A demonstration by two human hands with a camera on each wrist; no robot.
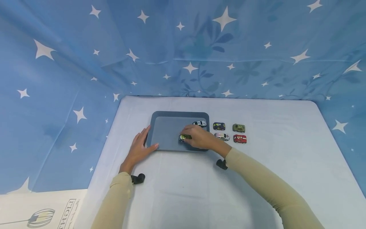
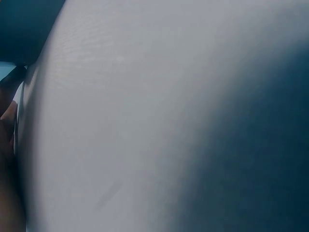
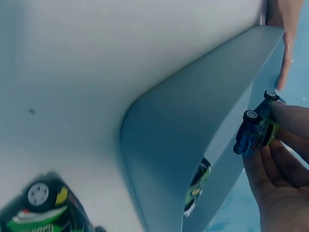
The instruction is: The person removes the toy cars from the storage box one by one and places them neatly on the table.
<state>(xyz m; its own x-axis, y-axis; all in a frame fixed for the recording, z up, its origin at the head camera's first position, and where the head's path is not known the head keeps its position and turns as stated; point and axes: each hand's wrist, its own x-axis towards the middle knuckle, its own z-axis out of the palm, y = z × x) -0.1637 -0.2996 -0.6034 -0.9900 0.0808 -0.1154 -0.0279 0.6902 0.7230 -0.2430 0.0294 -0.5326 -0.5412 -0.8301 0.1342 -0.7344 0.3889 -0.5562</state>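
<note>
A grey rectangular tray (image 1: 166, 132) lies on the white table. My right hand (image 1: 199, 136) pinches a small yellow-green toy car (image 1: 185, 137) between thumb and fingers, over the middle of the tray. In the right wrist view, this toy car (image 3: 258, 128) shows dark blue parts and its wheels. A white toy car (image 1: 199, 123) sits inside the tray at its far right corner. At the tray's left side, my left hand (image 1: 139, 149) touches the rim with fingers spread and thumb along the near edge. Only a sliver of that hand shows in the left wrist view.
Right of the tray stand a dark blue toy car (image 1: 219, 126), an olive one (image 1: 238, 128), a white-and-pink one (image 1: 222, 136) and a red one (image 1: 240, 139). Blue star-patterned cloth (image 1: 190, 67) hangs behind the table. A printed sheet (image 1: 40, 211) lies at lower left.
</note>
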